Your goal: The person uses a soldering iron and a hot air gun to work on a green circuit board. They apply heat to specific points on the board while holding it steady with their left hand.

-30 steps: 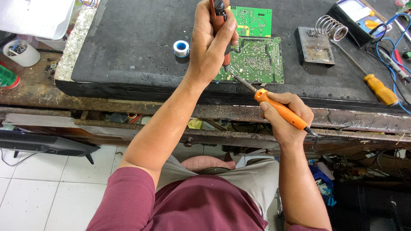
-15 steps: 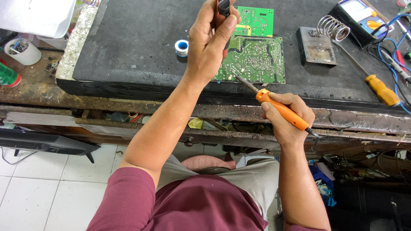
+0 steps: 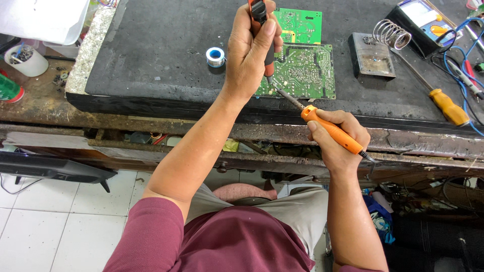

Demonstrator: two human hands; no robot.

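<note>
Left hand [image 3: 249,55]: fingers wrapped around desoldering pump [image 3: 262,30], upright over circuit board [image 3: 302,73].
Right hand [image 3: 335,141]: fingers gripping soldering iron [image 3: 330,131], tip angled to board's near edge.

A worn wooden workbench [image 3: 45,108] with a rusty, flaking front edge spans the view, topped by a dark mat [image 3: 151,45]. Below the workbench lies a floor of pale square tiles [image 3: 30,231]. A black flat stand [image 3: 50,168] juts out just under the bench at the left. Tangled cables and dark clutter [image 3: 428,201] sit beneath its right end. Light is even and bright.
</note>
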